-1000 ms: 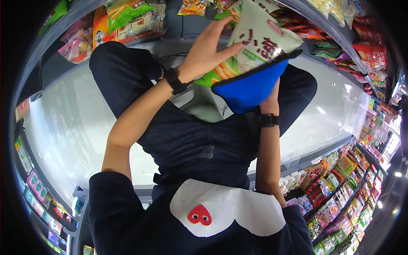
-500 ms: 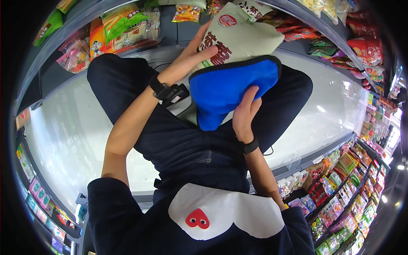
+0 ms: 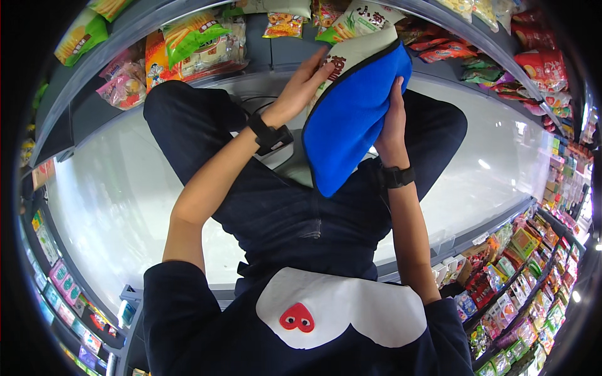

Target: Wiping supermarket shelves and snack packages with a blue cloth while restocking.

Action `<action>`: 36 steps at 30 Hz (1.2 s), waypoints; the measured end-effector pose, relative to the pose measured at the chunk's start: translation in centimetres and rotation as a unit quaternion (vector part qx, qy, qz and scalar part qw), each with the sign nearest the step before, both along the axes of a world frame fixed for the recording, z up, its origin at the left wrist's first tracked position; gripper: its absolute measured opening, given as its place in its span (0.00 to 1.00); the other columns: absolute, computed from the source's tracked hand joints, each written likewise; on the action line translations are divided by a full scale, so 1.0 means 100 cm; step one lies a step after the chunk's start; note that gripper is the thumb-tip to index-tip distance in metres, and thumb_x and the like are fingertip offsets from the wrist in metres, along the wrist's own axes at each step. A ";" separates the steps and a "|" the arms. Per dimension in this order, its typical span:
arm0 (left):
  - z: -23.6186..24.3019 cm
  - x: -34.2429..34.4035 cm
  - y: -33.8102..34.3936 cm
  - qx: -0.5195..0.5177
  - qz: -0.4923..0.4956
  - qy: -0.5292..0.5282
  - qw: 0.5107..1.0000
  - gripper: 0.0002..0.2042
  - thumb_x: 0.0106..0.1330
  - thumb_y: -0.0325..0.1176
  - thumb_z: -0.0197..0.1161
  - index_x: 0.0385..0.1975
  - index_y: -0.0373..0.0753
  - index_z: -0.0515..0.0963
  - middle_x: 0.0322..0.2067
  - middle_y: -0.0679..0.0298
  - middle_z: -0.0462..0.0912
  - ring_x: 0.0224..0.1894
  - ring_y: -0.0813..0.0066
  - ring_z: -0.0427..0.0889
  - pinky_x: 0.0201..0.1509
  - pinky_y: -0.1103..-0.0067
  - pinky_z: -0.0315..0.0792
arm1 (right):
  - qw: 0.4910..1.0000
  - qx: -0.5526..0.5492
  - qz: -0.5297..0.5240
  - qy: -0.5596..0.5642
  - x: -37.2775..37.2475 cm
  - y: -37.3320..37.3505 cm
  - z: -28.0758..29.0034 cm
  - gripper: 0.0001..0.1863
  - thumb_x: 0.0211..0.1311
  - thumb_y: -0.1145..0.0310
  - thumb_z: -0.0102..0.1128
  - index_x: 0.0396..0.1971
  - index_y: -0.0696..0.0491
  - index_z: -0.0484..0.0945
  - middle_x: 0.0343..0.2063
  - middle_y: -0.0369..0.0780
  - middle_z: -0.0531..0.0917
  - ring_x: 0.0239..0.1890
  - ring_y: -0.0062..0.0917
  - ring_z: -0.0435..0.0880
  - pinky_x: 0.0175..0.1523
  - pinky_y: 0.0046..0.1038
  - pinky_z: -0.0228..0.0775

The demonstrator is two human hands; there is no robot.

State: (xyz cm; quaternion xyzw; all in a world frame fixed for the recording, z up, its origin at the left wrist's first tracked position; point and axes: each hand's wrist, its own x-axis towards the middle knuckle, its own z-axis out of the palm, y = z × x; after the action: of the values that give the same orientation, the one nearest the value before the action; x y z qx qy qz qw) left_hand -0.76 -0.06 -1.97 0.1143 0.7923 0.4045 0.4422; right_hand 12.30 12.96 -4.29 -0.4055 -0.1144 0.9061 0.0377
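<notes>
A pale cream snack bag [image 3: 367, 46] with dark red print is held up above my lap, tilted. A blue cloth [image 3: 351, 119] with a black border covers much of its right and near side. At the bag's left edge, my left hand [image 3: 301, 91] grips it, thumb against the front; some fingertips are hidden. On the right, my right hand [image 3: 394, 122] presses the cloth to the bag, thumb pointing up along the blue surface and the other fingers tucked out of sight. Below the cloth, a pale greenish piece [image 3: 296, 168] shows between my legs.
Close ahead, a grey shelf [image 3: 248, 53] carries an orange-and-clear snack pack [image 3: 182, 59], a pink-and-clear packet [image 3: 122, 81] and red packets [image 3: 542, 67]. My knees are bent apart before a white panel [image 3: 495, 144]. Behind to the right stands a rack of colourful packets [image 3: 508, 288].
The cloth and bag have turned more upright, with the cloth now covering more of the bag. My right hand has moved up and right; my left hand has slid to the bag's left edge.
</notes>
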 end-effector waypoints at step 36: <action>0.006 0.034 -0.021 0.225 0.379 -0.262 0.859 0.32 0.67 0.54 0.50 0.61 0.34 0.62 0.57 0.55 0.71 0.57 0.63 0.72 0.62 0.71 0.66 | 0.959 -0.025 0.283 0.012 0.034 -0.011 -0.053 0.31 0.72 0.48 0.32 0.64 0.55 0.61 0.60 0.41 0.70 0.59 0.27 0.68 0.64 0.26 0.56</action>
State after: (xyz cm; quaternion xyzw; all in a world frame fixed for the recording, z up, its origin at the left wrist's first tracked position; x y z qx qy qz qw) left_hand 2.68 -2.13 -1.39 -0.2081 0.5171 0.7229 0.4082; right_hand 15.74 11.84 -9.61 -0.3462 -0.2011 0.8873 -0.2289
